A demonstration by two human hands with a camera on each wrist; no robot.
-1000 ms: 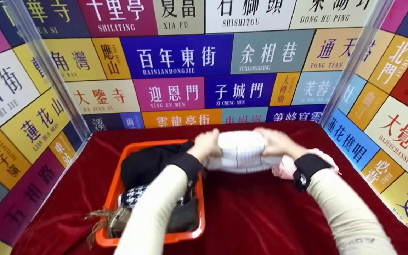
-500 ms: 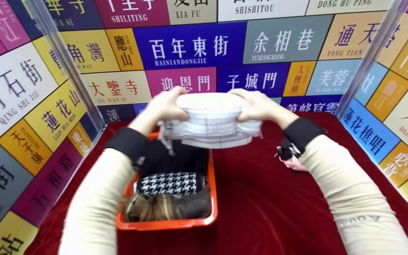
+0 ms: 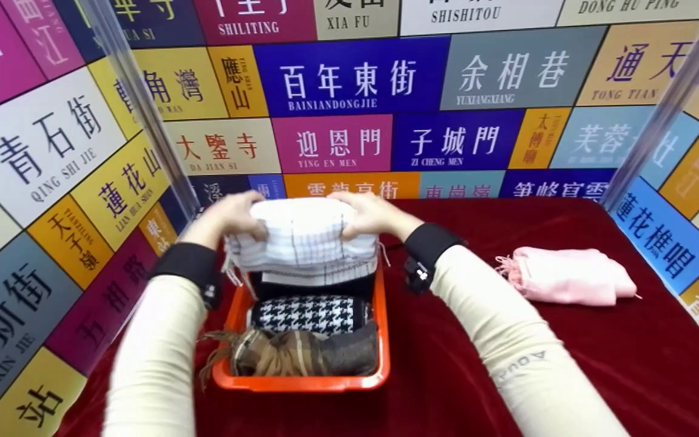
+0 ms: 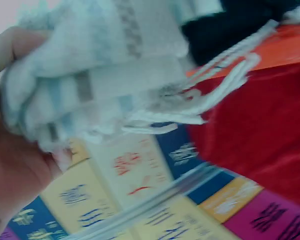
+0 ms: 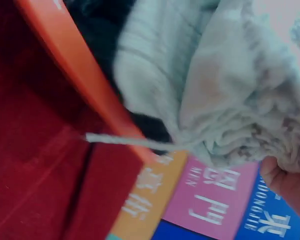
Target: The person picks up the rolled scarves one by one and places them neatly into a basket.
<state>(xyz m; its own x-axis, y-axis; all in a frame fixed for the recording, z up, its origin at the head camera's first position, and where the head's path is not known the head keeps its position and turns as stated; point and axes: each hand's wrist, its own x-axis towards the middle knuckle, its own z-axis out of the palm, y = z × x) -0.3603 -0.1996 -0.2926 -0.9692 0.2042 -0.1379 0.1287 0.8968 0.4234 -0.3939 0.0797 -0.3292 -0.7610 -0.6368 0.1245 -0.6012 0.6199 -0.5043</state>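
Both hands hold a folded white plaid scarf with fringed ends over the far part of an orange basket. My left hand grips its left end; in the left wrist view the thumb and fingers wrap the folded layers, and white fringe hangs loose. My right hand grips the right end, and the right wrist view shows a fingertip against the rolled edge. Below, the basket holds black cloth, a black-and-white houndstooth cloth and a brown plaid scarf with fringe over the left rim.
A folded pink scarf with fringe lies at the right on the dark red cloth covering the table. Walls printed with colourful name signs stand behind and at both sides, with clear corner posts.
Both hands have carried the white scarf leftward from beside the basket, raised it, then lowered it over the basket's far part. The pink scarf stays at the right, now unobstructed by the right arm.
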